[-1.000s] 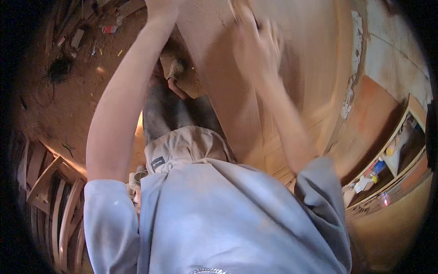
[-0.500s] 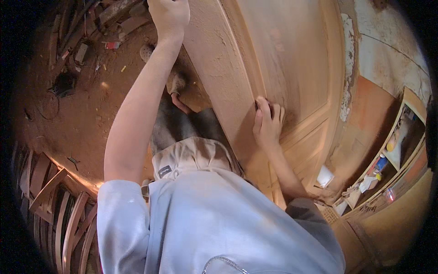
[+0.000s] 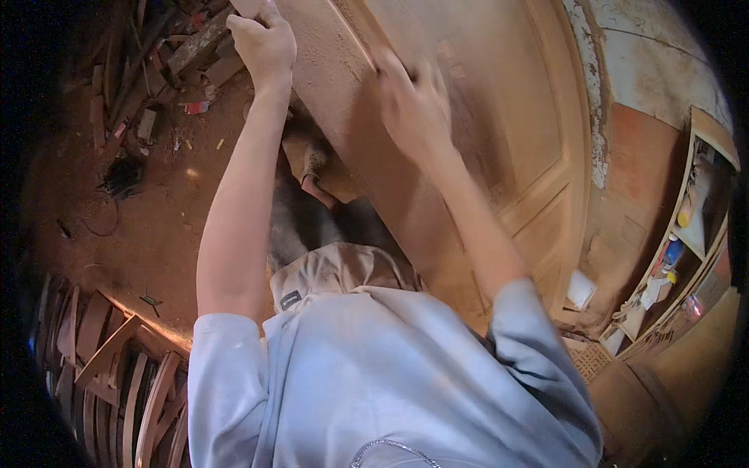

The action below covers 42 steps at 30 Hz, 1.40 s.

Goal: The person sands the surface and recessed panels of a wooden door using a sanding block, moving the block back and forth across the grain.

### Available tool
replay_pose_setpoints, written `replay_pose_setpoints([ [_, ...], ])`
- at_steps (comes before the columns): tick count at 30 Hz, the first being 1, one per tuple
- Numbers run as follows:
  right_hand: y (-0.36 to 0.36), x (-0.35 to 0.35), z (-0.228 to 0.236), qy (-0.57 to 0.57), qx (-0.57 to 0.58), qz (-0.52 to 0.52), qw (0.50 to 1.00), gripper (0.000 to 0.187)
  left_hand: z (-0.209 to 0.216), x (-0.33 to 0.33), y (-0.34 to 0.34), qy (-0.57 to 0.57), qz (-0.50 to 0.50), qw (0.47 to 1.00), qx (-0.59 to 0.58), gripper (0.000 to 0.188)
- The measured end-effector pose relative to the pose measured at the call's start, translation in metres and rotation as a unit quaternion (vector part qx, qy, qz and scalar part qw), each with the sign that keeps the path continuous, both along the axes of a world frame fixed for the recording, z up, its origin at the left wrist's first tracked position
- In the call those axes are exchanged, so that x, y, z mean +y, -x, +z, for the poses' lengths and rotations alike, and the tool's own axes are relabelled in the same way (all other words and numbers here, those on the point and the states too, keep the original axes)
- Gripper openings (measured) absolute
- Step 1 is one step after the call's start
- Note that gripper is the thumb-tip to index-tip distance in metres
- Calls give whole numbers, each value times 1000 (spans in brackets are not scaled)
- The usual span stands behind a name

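Note:
A large wooden panel door with raised mouldings and fine dust on it lies slanting before me. My left hand is closed on the door's left edge near the top of the view, its thumb along the edge. My right hand, somewhat blurred by motion, presses with bent fingers on the long moulding groove between the frame and the inner panel. Its fingertips are drawn together. Whatever they hold, if anything, is hidden.
Scrap wood lies on the brown dirt floor at the far left. Curved wooden pieces stand stacked at the lower left. A wooden shelf unit with bottles and small items is on the right. My foot shows beneath the door.
My right hand has slid away from me along the moulding, up and to the left in the view. The left hand keeps its hold on the door's edge. The whole view has shifted slightly.

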State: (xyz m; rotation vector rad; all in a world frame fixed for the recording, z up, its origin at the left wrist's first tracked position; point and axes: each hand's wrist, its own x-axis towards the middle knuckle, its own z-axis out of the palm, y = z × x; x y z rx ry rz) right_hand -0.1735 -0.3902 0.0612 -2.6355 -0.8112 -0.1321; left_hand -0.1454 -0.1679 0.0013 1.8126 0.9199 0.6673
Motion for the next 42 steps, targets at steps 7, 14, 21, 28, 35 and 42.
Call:
replay_pose_setpoints([
  [7,71,-87,13,64,104,25,992,51,16,-11,5,68,0,998,-3,44],
  [14,-128,127,-12,-35,-55,73,995,41,13,-8,-9,-11,-13,1000,-13,46],
  [21,-41,40,1,14,48,35,998,52,24,-6,-2,75,-11,996,-37,41],
  [28,-64,83,-3,27,9,35,999,45,34,1,4,38,-7,999,22,52],
  [35,-155,183,-1,-48,-32,27,998,46,14,0,-3,-3,-32,999,-16,57],
  [42,5,10,10,75,83,-13,994,48,27,3,5,82,-12,996,17,50],
])
